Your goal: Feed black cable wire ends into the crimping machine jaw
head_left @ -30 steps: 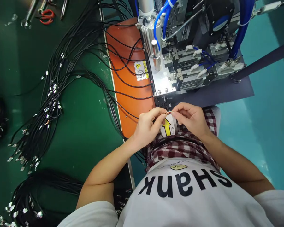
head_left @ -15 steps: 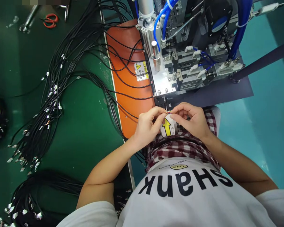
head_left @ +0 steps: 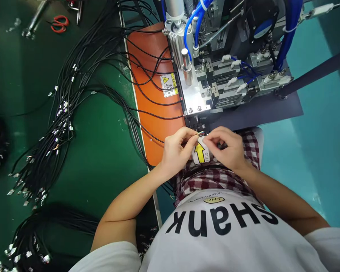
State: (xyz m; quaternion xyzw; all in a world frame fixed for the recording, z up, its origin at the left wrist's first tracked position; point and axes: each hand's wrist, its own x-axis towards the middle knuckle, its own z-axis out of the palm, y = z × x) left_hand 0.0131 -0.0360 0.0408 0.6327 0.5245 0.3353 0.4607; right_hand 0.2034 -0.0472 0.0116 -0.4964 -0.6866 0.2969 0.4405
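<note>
My left hand and my right hand meet in a pinch at the front of the machine, just below its black slot. Between the fingertips sits a thin wire end, too small to make out in detail. Both hands are closed around it. Under the fingers lies a white label with a yellow arrow that points toward the machine. A black cable runs from my left hand across the orange mat.
Many black cables with metal ends spread over the green bench on the left. More coils lie at the lower left. Red scissors and metal tools rest at the top left. Blue hoses rise from the machine.
Both hands have shifted slightly toward the machine's slot, and the right fingers have curled lower over the arrow label. The wire end stays pinched between them.
</note>
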